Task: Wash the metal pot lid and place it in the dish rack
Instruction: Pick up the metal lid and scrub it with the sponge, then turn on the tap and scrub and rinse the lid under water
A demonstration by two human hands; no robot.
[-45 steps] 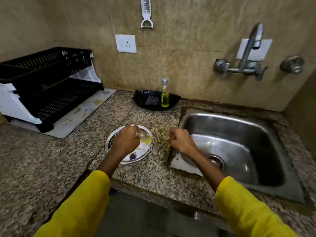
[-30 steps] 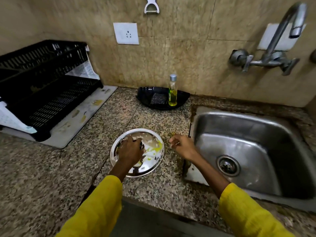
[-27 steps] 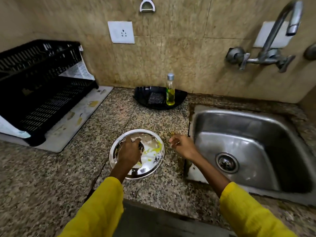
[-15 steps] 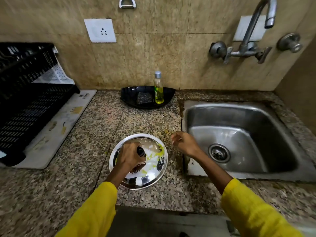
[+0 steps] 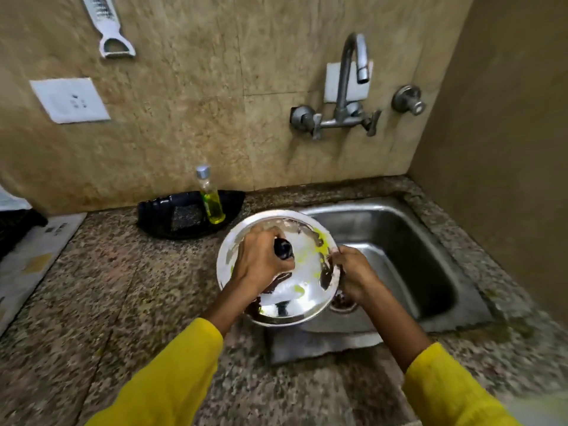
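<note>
The round metal pot lid (image 5: 302, 282), smeared with yellow-green and brown residue, is held up over the left edge of the steel sink (image 5: 408, 256). My left hand (image 5: 261, 262) is closed around its black knob (image 5: 283, 249). My right hand (image 5: 356, 273) grips the lid's right rim. The black dish rack (image 5: 15, 229) shows only as a corner at the far left edge.
A tap (image 5: 347, 87) with two valves is mounted on the wall above the sink. A black tray (image 5: 159, 216) holds a scrub pad (image 5: 186, 217) and a bottle of yellow liquid (image 5: 210, 201). A white mat (image 5: 27, 259) lies under the rack. Speckled granite counter (image 5: 123, 302) surrounds the sink.
My left hand has lifted the lid off the counter and carried it right, over the sink's edge. My right hand has taken hold of its rim. The view has swung right.
</note>
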